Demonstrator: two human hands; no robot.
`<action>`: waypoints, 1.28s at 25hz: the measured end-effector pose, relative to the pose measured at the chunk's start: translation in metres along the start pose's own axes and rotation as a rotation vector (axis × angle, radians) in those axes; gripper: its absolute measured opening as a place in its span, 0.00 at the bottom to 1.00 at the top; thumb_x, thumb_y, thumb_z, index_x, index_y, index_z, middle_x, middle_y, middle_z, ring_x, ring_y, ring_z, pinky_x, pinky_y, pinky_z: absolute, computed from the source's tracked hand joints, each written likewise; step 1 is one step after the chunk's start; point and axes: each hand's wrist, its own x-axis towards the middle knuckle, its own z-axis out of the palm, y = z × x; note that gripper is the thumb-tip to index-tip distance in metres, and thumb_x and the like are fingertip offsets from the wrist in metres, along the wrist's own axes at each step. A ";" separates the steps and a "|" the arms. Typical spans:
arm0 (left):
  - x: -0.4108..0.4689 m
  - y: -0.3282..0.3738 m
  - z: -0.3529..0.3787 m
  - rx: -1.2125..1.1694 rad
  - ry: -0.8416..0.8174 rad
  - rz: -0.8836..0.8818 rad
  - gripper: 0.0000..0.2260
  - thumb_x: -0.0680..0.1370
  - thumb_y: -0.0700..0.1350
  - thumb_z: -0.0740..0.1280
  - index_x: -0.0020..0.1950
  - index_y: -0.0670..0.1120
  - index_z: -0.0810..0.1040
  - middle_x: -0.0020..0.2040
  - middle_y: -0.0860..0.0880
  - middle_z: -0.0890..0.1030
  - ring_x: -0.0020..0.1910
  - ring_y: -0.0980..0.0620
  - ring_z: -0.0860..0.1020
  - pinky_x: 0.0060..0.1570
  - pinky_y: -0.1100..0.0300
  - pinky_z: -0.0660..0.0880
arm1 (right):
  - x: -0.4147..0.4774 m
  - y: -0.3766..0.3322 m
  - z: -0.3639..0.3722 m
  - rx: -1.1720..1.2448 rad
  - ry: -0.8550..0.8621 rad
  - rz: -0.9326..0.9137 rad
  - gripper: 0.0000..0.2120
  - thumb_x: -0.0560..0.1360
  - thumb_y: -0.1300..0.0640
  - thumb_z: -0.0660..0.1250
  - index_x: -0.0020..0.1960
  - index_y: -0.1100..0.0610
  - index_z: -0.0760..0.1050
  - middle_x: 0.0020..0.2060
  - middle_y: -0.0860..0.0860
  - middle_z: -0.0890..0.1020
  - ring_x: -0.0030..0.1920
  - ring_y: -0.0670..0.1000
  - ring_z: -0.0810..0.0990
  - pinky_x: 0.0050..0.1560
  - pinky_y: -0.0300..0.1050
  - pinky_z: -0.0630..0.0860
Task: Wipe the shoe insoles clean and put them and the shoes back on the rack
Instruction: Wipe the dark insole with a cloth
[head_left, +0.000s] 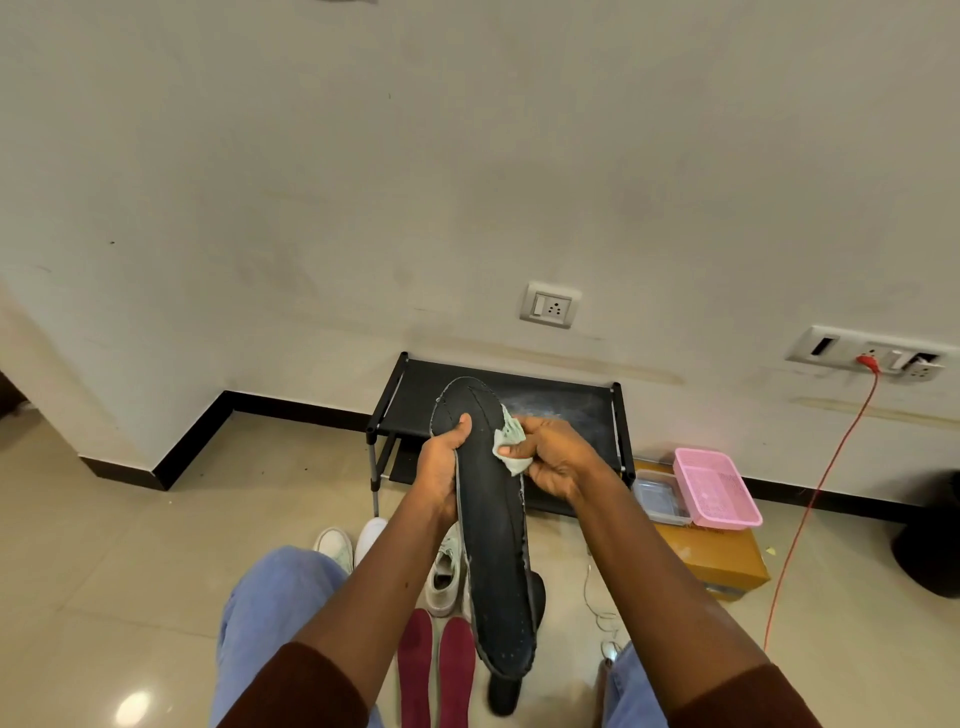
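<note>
Beige floor tiles (156, 519) run up to a pale wall (363, 182). Above them, in front of the low black rack (566, 405), one black insole (493, 530) is held in the air with its toe end away from the person. The left hand (441, 470) is clamped on its left edge, thumb laid across the top face. The right hand (558, 460) pinches one crumpled pale-green cloth (511, 441) against the right edge near the toe. By my reading, wiping is under way on this insole and the putting back has not begun, since no shoe or insole shows on the rack. Two red insoles (415, 670) lie side by side on the floor between the knees; whether they are wiped I cannot tell. Of the pale shoes (444, 571) three show: one with loose laces and two toes past the left forearm. Under the held insole lies a dark shoe (506, 693), perhaps two, too hidden to count. To the right, one pink basket (717, 488) and one clear tub (660, 499) sit on one cardboard box (727, 564), and one red cable (810, 499) trails down the wall.
</note>
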 end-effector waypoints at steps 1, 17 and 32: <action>-0.001 0.002 0.000 -0.007 0.012 0.008 0.14 0.80 0.48 0.62 0.53 0.38 0.78 0.40 0.42 0.83 0.37 0.45 0.82 0.33 0.57 0.78 | -0.005 0.000 -0.001 -0.010 -0.053 0.041 0.21 0.71 0.82 0.53 0.60 0.71 0.71 0.42 0.57 0.78 0.44 0.53 0.77 0.41 0.42 0.80; -0.004 0.012 0.003 -0.073 -0.009 -0.010 0.14 0.79 0.48 0.63 0.49 0.37 0.79 0.32 0.42 0.84 0.29 0.46 0.82 0.27 0.57 0.78 | 0.004 0.014 0.009 -0.001 0.240 -0.005 0.05 0.71 0.64 0.71 0.39 0.62 0.76 0.35 0.57 0.81 0.33 0.52 0.80 0.36 0.47 0.80; -0.003 0.022 -0.001 -0.154 0.047 0.104 0.11 0.80 0.47 0.62 0.45 0.41 0.78 0.43 0.44 0.80 0.40 0.46 0.77 0.38 0.55 0.74 | -0.036 0.043 -0.009 -0.257 0.010 0.240 0.02 0.72 0.68 0.67 0.42 0.63 0.77 0.36 0.56 0.80 0.36 0.51 0.80 0.36 0.46 0.80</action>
